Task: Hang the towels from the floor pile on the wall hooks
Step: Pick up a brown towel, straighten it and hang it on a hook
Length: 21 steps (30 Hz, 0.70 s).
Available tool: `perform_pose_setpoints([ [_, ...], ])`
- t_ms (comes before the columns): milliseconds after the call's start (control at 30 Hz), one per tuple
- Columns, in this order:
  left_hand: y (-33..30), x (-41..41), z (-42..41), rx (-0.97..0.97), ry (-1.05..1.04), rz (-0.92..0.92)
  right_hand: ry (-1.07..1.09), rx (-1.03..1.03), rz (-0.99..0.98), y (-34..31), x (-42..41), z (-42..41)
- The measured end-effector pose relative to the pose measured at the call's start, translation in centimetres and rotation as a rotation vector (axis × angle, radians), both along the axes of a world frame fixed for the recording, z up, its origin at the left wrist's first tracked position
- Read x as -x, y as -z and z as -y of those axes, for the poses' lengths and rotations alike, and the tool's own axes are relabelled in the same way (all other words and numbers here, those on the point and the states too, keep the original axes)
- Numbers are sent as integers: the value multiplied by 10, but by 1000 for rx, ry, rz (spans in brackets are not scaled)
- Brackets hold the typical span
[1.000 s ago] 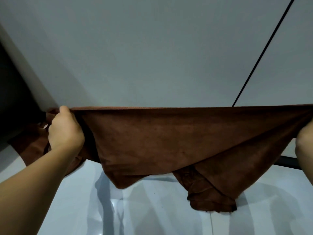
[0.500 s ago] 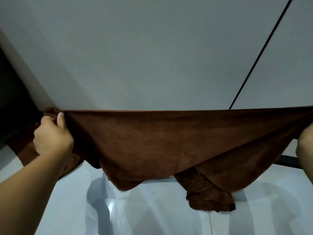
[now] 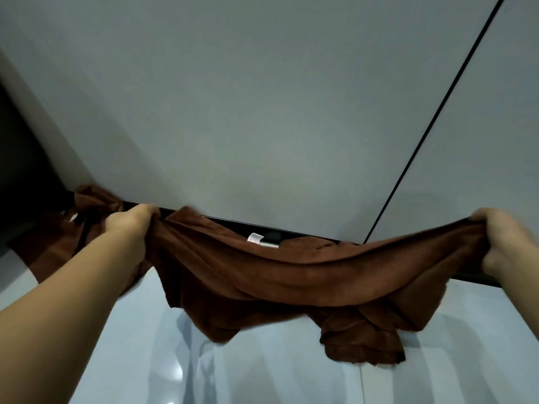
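A brown towel (image 3: 291,275) is stretched wide between the person's two hands, low in front of the pale wall (image 3: 262,112). The job is partly under way, I think: this towel is up off the floor but it is not on any hook yet, and I cannot see a hook anywhere here. More brown cloth (image 3: 87,205) sits bunched at the left end of a dark bar (image 3: 233,223) along the wall, so one towel may already be up there, but I cannot be sure. What is left, I guess, is to get this towel hung, then any others from the pile, which is not in view. The towel looks soft and floppy. Its top edge sags in the middle, and loose folds and a corner (image 3: 364,345) droop down below. A little white tag (image 3: 254,238) shows just above its top edge, by the bar. The left hand (image 3: 128,225) has its fingers curled tight around a bunched end of the towel, close to the bar. The right hand (image 3: 504,246) grips the other end too, with fingers curled into the cloth, but it is blurry, so I cannot tell more about them. Below it all is a shiny pale floor (image 3: 262,374), with soft shadows on it.
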<state>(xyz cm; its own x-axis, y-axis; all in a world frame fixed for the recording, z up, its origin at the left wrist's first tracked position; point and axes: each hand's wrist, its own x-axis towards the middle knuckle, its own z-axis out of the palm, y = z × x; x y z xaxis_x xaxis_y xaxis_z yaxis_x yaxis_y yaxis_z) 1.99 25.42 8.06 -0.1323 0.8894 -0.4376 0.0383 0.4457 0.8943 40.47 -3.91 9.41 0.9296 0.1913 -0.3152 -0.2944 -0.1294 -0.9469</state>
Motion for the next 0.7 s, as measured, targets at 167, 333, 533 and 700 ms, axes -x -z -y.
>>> perform_pose_setpoints([
  [167,-14,-30,19,169,292,159,-278,-126,-182,-36,74,-43],
  [333,-33,-68,30,155,524,293,-444,-207,-163,-48,106,-78],
  [533,-49,-95,53,46,687,366,-610,-286,-36,-51,142,-106],
  [700,-58,-108,76,-81,767,448,-737,-306,6,-45,166,-117],
])
